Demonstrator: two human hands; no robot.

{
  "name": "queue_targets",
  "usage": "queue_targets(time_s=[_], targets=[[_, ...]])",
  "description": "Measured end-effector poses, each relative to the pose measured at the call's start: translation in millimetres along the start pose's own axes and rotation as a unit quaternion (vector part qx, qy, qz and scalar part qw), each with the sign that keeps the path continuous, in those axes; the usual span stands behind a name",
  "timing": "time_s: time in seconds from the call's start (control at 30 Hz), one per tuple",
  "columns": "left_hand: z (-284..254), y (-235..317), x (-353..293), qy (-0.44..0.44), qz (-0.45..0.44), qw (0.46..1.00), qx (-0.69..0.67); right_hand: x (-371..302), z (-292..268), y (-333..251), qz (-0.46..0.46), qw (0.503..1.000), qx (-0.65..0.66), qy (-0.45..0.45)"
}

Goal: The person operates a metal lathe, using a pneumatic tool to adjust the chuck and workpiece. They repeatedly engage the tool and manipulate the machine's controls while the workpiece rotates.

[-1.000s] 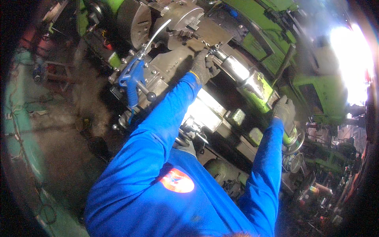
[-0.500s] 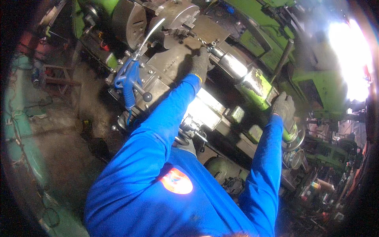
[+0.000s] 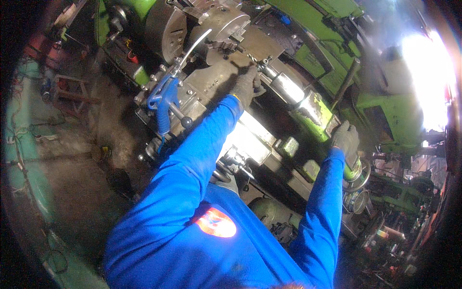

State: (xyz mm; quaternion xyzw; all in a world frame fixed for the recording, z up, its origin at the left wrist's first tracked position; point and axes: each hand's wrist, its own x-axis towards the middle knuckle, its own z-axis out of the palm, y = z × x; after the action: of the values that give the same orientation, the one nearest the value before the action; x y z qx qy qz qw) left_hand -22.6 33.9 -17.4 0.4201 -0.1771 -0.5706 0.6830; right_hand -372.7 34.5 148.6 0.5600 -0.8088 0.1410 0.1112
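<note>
The gloved left hand is closed around the drill chuck on the far side of the lathe, where a twist drill bit points left toward the grey lathe chuck. The gloved right hand is clenched on the green tailstock at the right, just above its handwheel. A blue-handled lever stands on the carriage, left of the blue sleeve.
</note>
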Motion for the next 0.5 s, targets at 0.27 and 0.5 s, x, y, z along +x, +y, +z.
queue_targets(time_s=[0.27,0.5], targets=[[4,21,-10,0.000,-0.201,0.974,-0.107,7,1,3,0.021,0.999,-0.027,-0.032],[21,25,-17,0.037,-0.152,0.978,-0.138,1,-6,-3,0.008,0.999,-0.023,-0.028]])
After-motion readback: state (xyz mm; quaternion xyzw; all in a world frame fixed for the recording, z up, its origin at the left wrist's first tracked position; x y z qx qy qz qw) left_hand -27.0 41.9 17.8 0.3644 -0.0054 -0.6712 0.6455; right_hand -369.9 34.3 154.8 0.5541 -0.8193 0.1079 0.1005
